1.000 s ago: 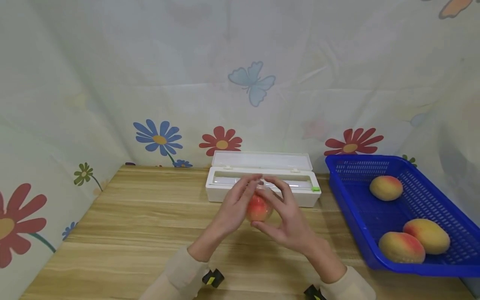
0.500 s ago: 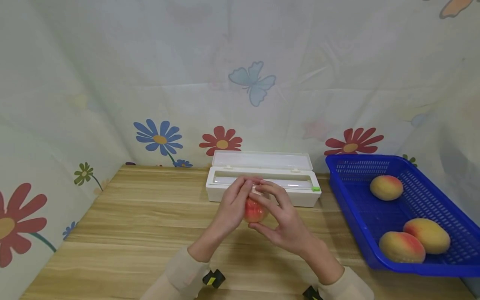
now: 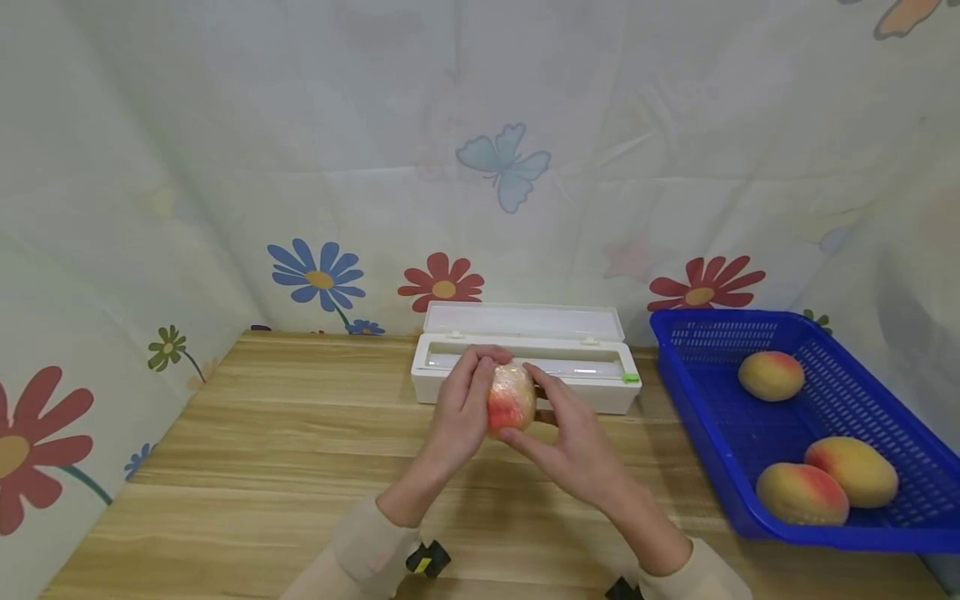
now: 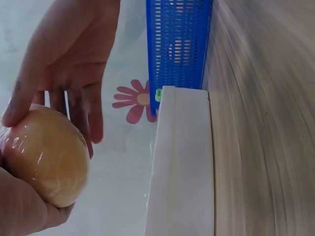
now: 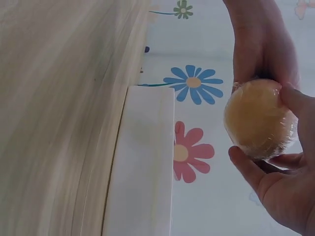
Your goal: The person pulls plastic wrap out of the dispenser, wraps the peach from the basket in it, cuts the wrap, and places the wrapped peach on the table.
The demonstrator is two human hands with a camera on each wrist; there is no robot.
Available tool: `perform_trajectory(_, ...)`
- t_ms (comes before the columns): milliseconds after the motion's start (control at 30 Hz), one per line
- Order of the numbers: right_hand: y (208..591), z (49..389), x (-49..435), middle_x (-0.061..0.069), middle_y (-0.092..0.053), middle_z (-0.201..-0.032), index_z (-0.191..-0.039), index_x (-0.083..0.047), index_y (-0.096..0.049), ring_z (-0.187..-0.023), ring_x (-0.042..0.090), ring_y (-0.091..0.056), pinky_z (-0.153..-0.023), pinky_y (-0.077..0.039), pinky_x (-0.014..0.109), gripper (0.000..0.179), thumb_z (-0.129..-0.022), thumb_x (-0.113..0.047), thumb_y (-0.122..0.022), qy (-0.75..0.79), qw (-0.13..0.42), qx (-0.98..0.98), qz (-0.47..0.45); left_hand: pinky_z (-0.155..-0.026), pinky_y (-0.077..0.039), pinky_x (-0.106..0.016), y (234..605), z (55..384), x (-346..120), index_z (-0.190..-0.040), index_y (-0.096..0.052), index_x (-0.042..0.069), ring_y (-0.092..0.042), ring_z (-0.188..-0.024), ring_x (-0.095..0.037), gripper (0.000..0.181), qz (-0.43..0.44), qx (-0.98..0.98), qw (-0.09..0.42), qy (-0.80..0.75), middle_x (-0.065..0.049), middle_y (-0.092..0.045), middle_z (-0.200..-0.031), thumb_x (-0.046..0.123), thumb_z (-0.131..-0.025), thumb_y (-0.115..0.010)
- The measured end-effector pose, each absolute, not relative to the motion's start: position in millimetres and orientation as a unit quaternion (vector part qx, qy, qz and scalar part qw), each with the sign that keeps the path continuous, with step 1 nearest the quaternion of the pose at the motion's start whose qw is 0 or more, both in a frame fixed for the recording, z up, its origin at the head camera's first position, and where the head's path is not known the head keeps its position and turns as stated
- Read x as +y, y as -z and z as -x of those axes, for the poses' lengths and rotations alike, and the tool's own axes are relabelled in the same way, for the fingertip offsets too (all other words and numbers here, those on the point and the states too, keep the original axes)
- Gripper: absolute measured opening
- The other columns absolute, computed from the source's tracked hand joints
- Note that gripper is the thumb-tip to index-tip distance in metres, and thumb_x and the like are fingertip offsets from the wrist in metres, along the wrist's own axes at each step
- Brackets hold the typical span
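Note:
A yellow peach (image 3: 512,397) with a red blush, wrapped in clear shiny cling film, is held up between both hands above the table. My left hand (image 3: 459,408) grips it from the left side, fingers wrapped behind it. From the right, my right hand (image 3: 573,437) holds it, with the thumb near its lower edge and a fingertip near its top. In the right wrist view, thumb and finger of the right hand (image 5: 288,182) pinch the peach (image 5: 260,118). Behind the hands stands a white cling film dispenser (image 3: 525,392), lid raised, with a film roll inside.
A blue plastic basket (image 3: 723,450) stands at the right with several peaches, one at the back (image 3: 771,376) and two near the front. A green slider (image 3: 632,378) sits at the dispenser's right end. A flower-printed curtain (image 3: 360,167) hangs behind the wooden table (image 3: 300,433).
The right hand's fingers have moved off the peach's top to its right side, so more of the film-covered peach shows. The left hand keeps its grip.

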State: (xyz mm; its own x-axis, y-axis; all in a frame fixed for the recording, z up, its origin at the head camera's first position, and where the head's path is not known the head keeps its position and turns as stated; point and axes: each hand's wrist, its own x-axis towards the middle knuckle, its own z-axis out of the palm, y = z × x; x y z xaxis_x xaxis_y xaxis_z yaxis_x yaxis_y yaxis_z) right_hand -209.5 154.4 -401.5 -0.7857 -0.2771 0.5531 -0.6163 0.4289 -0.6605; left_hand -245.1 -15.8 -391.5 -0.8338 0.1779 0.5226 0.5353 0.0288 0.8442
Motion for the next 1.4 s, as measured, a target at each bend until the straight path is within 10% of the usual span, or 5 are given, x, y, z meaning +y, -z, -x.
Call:
perform_trajectory(900, 410.6, 208.7, 156.0, 0.020, -0.055, -0.141, -0.146, 0.008, -0.046, -0.126, 0.033, -0.058, -0.096, -0.054, 0.042, 0.083, -0.078, -0.012, -0.091, -0.353, 0.257, -0.851, -0.293, -0.119, -0.026, -0.044, 396.9, 236.2, -35.9, -0.158, -0.039, 0.007, -0.030, -0.150, -0.019, 0.049, 0.331, -0.816, 0.097, 0.464, -0.004, -0.034, -0.163, 0.027, -0.113, -0.038)
perform_trajectory(1133, 411.1, 207.8, 155.3, 0.022, -0.057, -0.137, -0.143, 0.009, -0.049, -0.125, 0.036, -0.058, -0.100, -0.051, 0.046, 0.083, -0.076, -0.012, -0.093, -0.317, 0.257, -0.866, -0.288, -0.109, -0.042, -0.048, 398.7, 230.3, -36.7, -0.160, -0.036, 0.012, -0.040, -0.143, -0.034, 0.067, 0.303, -0.847, 0.046, 0.436, -0.013, -0.025, -0.165, 0.044, -0.105, -0.056)
perform_trajectory(1400, 413.1, 206.3, 154.6, 0.023, -0.059, -0.132, -0.140, 0.010, -0.051, -0.121, 0.037, -0.060, -0.098, -0.052, 0.047, 0.084, -0.070, -0.005, -0.095, -0.292, 0.264, -0.873, -0.289, -0.099, -0.051, -0.045, 397.6, 226.4, -33.8, -0.155, -0.041, 0.001, -0.053, -0.128, -0.030, 0.074, 0.309, -0.855, 0.055, 0.414, -0.017, -0.045, -0.152, 0.036, -0.098, -0.072)
